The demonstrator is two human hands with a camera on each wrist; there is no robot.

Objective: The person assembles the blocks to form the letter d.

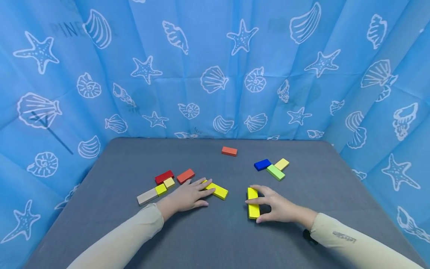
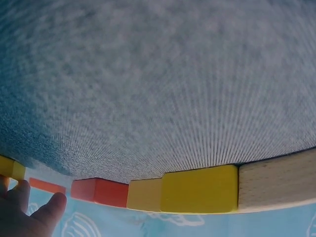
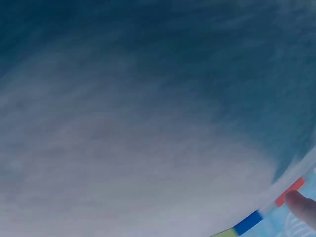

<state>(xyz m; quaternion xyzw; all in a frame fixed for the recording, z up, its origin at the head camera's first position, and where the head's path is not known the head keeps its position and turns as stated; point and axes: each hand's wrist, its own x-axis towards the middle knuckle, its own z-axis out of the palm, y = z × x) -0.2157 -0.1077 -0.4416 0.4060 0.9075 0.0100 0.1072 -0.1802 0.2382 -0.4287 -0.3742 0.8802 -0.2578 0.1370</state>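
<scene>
Probably for control, the right grip (image 1: 279, 206) is pinching one yellow block (image 1: 253, 210) lengthwise, the outstretched left grip (image 1: 187, 195) touching a second block (image 1: 220, 191).

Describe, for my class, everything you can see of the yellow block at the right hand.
The yellow block is a plain, bright yellow rectangular bar with straight edges; it looks like painted wood. Its long side runs roughly away from the person. The right hand holds it from its right side, with the thumb at the near end, one finger at the far end and another across its top. Whether it rests on the grey table or is slightly raised is unclear.
</scene>
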